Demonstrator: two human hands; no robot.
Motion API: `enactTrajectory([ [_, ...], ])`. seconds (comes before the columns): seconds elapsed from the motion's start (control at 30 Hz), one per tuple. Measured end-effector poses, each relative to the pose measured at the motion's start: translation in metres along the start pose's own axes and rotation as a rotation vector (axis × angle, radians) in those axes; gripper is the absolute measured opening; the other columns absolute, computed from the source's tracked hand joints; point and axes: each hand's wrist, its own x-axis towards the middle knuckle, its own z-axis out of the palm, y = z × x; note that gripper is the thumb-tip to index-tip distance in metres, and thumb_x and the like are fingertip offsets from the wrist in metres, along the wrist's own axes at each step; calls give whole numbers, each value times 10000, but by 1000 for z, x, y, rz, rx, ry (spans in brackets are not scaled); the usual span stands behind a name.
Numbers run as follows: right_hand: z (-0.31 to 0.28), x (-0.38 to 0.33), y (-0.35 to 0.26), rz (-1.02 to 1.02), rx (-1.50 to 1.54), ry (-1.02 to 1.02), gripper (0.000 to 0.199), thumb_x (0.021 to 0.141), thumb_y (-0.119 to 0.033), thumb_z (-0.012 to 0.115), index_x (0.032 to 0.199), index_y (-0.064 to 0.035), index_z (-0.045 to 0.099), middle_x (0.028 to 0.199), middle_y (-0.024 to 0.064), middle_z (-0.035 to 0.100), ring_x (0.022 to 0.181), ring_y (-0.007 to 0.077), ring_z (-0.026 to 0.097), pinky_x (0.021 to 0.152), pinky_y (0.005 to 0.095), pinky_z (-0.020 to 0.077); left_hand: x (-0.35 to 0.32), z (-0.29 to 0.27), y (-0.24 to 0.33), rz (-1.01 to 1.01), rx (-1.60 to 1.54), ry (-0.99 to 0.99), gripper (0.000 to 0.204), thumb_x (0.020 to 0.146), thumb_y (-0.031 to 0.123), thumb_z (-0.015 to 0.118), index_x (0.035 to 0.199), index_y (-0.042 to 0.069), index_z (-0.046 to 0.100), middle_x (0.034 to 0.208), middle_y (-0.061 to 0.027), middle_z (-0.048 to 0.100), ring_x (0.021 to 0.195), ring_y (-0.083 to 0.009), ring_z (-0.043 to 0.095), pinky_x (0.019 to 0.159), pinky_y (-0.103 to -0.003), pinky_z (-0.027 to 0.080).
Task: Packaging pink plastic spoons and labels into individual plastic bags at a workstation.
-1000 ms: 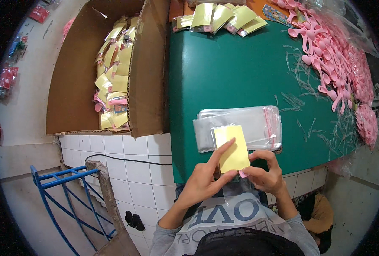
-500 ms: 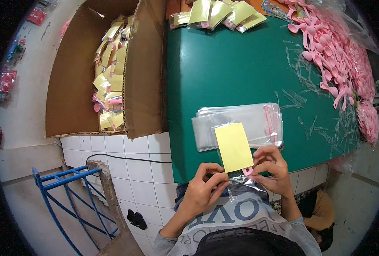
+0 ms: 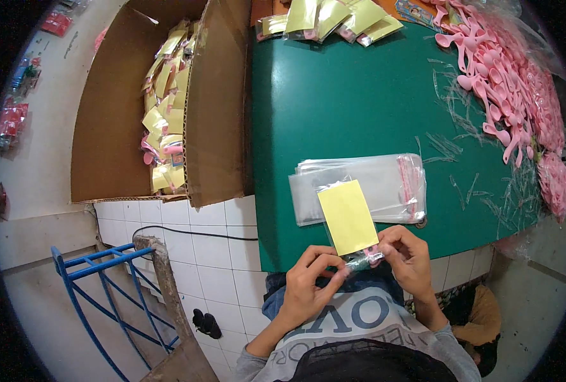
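Observation:
A clear plastic bag with a yellow card (image 3: 348, 217) in it lies tilted at the table's near edge. Part of a pink spoon (image 3: 373, 253) shows below the card, inside the bag. My left hand (image 3: 311, 280) is closed, pinching the bag's near end at its left corner. My right hand (image 3: 407, 258) pinches the same end on the right, beside the pink spoon. Under the bag's far part rests a stack of empty clear bags (image 3: 385, 184) with pinkish strips along the right end.
The green table (image 3: 353, 95) holds a heap of pink spoons (image 3: 493, 83) at the right, with clear plastic strips (image 3: 445, 146) beside it. Several packed bags (image 3: 321, 19) lie at the back. A cardboard box (image 3: 216, 108) with more packs stands left, near a blue metal frame (image 3: 105, 261).
The bag's loose near end, spread out toward me before, is now folded up close to the card. Both hands stay at that end, and the view has shifted slightly.

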Motion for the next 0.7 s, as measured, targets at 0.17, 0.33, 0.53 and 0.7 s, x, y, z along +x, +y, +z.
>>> enactTrajectory([
  [0.17,9,-1,1,3,-56,62,57,865,5,507,874,61,512,804,111,589,697,131,607,620,237,522,-2,0,-2,-14,-74,58,123,741,-4,658,840,-18,588,873,-81,560,755,-123,589,605,-229,540],
  [0.33,12,-1,2,29,-69,130,62,855,19,514,887,63,484,801,137,609,720,154,628,627,241,531,-6,8,-4,-178,-244,109,170,762,-35,636,893,-10,531,902,-94,555,784,-110,577,629,-198,485],
  [0.53,19,1,1,26,11,195,59,846,42,514,896,56,486,848,137,594,732,148,623,631,246,534,-7,9,-10,-157,-442,196,169,789,-56,591,895,15,480,877,-65,543,716,-75,520,606,-183,437],
  [0.7,15,0,-7,35,-31,127,214,842,53,506,1055,71,504,862,116,580,742,136,607,635,234,529,-4,7,-5,-72,-229,121,276,808,-27,575,1068,-1,486,940,-49,520,722,-62,497,606,-169,412],
])
